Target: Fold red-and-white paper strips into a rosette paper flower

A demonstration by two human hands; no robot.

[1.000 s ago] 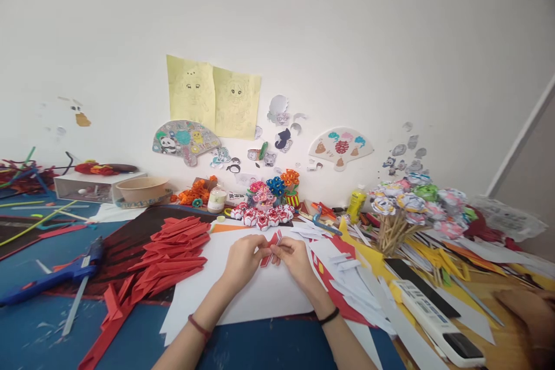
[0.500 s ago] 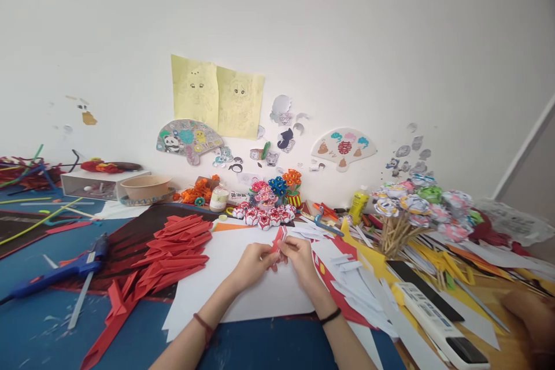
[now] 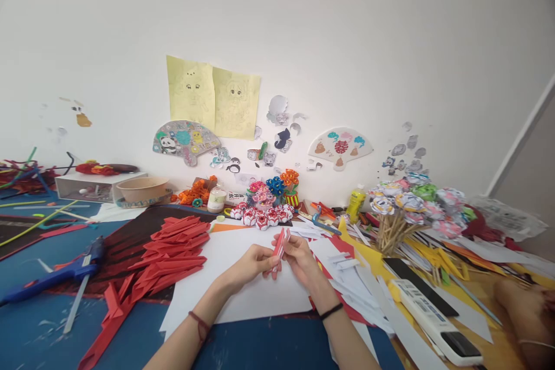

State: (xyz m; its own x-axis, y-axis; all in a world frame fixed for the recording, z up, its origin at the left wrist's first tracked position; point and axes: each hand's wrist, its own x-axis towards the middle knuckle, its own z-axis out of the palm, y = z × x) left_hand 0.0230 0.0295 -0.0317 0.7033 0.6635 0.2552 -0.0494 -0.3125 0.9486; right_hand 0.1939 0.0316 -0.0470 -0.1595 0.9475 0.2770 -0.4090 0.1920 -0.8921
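1. Both hands share the grip: the left hand (image 3: 250, 263) and right hand (image 3: 301, 254) pinch a folded red paper piece (image 3: 278, 250) between their fingertips, holding it upright, just above the white sheet (image 3: 243, 295) on the table (image 3: 39, 335).
2. From the head view, that piece looks light, thin and easily creased; I judge it is best held by its folded edges, gently.
3. Close on the left lies a pile of red folded strips (image 3: 173, 254), and further left a blue glue gun (image 3: 56, 272).
4. Small paper flowers (image 3: 262, 217) sit just behind the hands; white paper slips (image 3: 351, 277) and a remote control (image 3: 433, 318) lie to the right.
5. Another person's hand (image 3: 526, 306) rests at the far right, well apart.
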